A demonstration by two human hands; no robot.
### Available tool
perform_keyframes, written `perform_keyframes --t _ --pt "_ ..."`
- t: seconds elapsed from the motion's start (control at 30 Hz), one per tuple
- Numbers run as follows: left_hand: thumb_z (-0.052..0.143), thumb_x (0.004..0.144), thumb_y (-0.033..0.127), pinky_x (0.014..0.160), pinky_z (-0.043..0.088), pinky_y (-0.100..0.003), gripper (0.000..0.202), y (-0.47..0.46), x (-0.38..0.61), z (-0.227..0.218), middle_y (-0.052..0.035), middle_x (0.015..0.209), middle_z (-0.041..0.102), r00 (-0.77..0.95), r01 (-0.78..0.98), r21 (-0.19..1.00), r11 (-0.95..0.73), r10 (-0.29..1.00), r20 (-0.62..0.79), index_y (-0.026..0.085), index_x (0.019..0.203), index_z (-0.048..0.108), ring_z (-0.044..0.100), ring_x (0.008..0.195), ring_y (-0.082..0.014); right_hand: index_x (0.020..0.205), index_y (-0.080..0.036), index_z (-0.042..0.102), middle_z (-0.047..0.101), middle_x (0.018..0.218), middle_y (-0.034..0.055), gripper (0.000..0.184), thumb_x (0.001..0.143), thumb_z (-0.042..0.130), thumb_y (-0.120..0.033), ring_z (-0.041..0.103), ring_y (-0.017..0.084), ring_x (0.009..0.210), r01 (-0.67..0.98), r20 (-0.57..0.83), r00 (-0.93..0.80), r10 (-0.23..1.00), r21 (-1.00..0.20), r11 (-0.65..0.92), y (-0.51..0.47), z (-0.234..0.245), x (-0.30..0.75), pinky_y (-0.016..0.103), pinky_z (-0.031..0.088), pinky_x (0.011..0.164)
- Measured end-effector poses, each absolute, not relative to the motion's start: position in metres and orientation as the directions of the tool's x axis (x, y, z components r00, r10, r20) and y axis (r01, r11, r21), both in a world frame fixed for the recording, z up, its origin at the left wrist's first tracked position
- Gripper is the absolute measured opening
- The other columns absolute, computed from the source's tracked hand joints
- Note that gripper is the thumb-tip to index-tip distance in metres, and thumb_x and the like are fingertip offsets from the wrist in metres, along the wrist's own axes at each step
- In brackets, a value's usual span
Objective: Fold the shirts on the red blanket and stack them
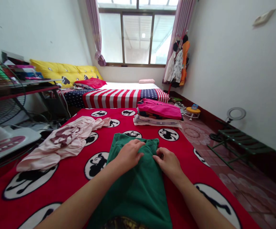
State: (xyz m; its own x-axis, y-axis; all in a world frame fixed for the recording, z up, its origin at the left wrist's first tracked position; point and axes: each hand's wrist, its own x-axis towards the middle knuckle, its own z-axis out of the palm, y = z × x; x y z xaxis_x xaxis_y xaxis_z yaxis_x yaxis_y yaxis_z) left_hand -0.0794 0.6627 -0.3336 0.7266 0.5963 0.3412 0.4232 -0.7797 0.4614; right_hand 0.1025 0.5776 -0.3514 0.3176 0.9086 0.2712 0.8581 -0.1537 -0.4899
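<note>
A green T-shirt [140, 184], narrowed into a long folded shape, lies on the red blanket [180, 178] in front of me. A dark patterned print shows at its near end. My left hand [130, 153] rests on the upper part of the shirt, thumb and fingers apart. At the shirt's right edge, my right hand [168, 160] has its thumb and fingertips closed on the fabric. To the left, a crumpled pale pink shirt [66, 136] is spread out. A stack of folded clothes [159, 109], with a bright pink piece on top, sits beyond my right hand.
A fan [1, 95] and a desk [32, 86] stand at the left. Behind is a bed [118, 97] with a flag-pattern cover. At the right, a green folding stool [245, 140], a ring light [236, 114] and a small yellow stool [193, 110] stand on the tiled floor.
</note>
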Motion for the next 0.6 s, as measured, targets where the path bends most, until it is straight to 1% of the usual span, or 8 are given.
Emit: perform_keyframes --t 0.13,0.2,0.27,0.37,0.43,0.47,0.53,0.6 --pt "0.066 0.077 0.021 0.099 0.042 -0.038 0.054 0.688 -0.062 -0.351 -0.0133 0.123 0.061 0.723 0.350 0.592 -0.726 0.611 0.322 0.016 0.130 0.052 0.056 0.114 -0.0257 0.077 -0.020 0.052 0.056 0.076 0.0002 0.007 0.078 0.057 -0.024 0.052 0.014 0.067 0.824 0.453 0.249 0.856 -0.564 0.059 0.569 -0.358 0.094 0.026 0.039 0.063" --pt "0.072 0.073 0.026 0.097 0.043 -0.038 0.060 0.695 -0.057 -0.357 -0.0129 0.120 0.062 0.722 0.350 0.607 -0.713 0.619 0.311 0.016 0.129 0.053 0.057 0.110 -0.0263 0.076 -0.020 0.049 0.056 0.078 0.0007 0.009 0.078 0.057 -0.023 0.052 0.014 0.068 0.776 0.474 0.233 0.849 -0.616 0.131 0.567 -0.359 0.091 0.025 0.040 0.062" --pt "0.076 0.068 0.032 0.094 0.044 -0.037 0.060 0.699 -0.056 -0.361 -0.0116 0.115 0.064 0.713 0.367 0.587 -0.722 0.623 0.320 0.017 0.124 0.058 0.058 0.106 -0.0267 0.075 -0.020 0.049 0.059 0.089 0.0033 0.011 0.078 0.059 -0.024 0.053 0.014 0.071 0.710 0.466 0.225 0.856 -0.680 0.184 0.565 -0.358 0.089 0.024 0.041 0.061" --pt "0.077 0.066 0.034 0.086 0.046 -0.033 0.039 0.699 -0.059 -0.361 -0.0076 0.101 0.064 0.714 0.357 0.564 -0.745 0.607 0.349 0.018 0.101 0.070 0.059 0.095 -0.0237 0.075 -0.019 0.054 0.059 0.111 0.0076 0.013 0.077 0.064 -0.027 0.058 0.016 0.084 0.606 0.435 0.204 0.877 -0.760 0.236 0.564 -0.356 0.085 0.024 0.044 0.064" --pt "0.074 0.068 0.030 0.079 0.046 -0.029 0.022 0.698 -0.063 -0.359 -0.0055 0.092 0.064 0.717 0.317 0.578 -0.752 0.589 0.373 0.017 0.085 0.071 0.059 0.087 -0.0202 0.074 -0.018 0.059 0.058 0.117 0.0086 0.016 0.080 0.063 -0.033 0.059 0.020 0.095 0.514 0.397 0.196 0.897 -0.820 0.251 0.563 -0.354 0.083 0.025 0.045 0.067" --pt "0.073 0.069 0.029 0.075 0.046 -0.027 0.017 0.697 -0.065 -0.358 -0.0047 0.088 0.064 0.717 0.293 0.595 -0.748 0.584 0.381 0.016 0.081 0.070 0.059 0.082 -0.0188 0.075 -0.018 0.061 0.059 0.119 0.0085 0.021 0.083 0.059 -0.038 0.059 0.020 0.098 0.443 0.362 0.212 0.908 -0.864 0.241 0.563 -0.353 0.083 0.025 0.046 0.068" --pt "0.070 0.071 0.027 0.067 0.045 -0.025 0.014 0.695 -0.069 -0.353 -0.0031 0.080 0.065 0.723 0.238 0.643 -0.728 0.575 0.383 0.015 0.079 0.069 0.059 0.074 -0.0168 0.083 -0.019 0.063 0.061 0.118 0.0074 0.030 0.088 0.051 -0.045 0.062 0.018 0.090 0.257 0.241 0.268 0.933 -0.951 0.172 0.564 -0.352 0.083 0.024 0.046 0.064" --pt "0.067 0.072 0.023 0.063 0.043 -0.024 0.011 0.692 -0.073 -0.347 -0.0023 0.076 0.066 0.731 0.186 0.683 -0.707 0.564 0.384 0.015 0.080 0.069 0.059 0.069 -0.0160 0.099 -0.020 0.062 0.064 0.109 0.0064 0.034 0.086 0.052 -0.050 0.060 0.012 0.070 0.103 0.110 0.289 0.951 -0.991 0.083 0.566 -0.352 0.083 0.022 0.043 0.055"
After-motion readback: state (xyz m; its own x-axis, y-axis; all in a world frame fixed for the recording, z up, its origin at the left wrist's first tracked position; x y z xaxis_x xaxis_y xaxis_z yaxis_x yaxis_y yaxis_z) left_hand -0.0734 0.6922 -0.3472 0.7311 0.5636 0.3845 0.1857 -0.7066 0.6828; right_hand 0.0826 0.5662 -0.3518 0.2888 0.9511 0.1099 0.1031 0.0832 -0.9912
